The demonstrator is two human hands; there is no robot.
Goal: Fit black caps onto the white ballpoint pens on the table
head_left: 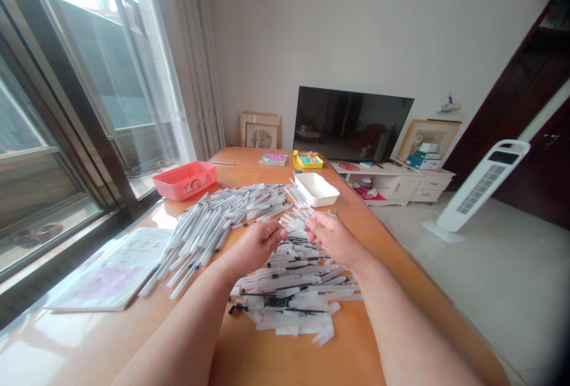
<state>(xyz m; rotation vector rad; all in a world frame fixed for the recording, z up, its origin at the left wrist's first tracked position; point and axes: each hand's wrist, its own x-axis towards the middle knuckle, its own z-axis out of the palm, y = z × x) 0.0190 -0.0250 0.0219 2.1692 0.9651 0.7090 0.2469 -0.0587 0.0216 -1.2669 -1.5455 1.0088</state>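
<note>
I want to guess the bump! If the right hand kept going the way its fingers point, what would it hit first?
Probably the left hand: the right hand points at it across a small gap, above the pens. Depth is unclear.

white wall (276, 29), dark television (351, 125) on low white cabinet (401, 187), large window (80, 77), pale tiled floor (490, 267), white tower fan (483, 187)

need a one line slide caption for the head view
Both hands, left hand and right hand, hover over a heap of pen parts on the wooden table.
</note>
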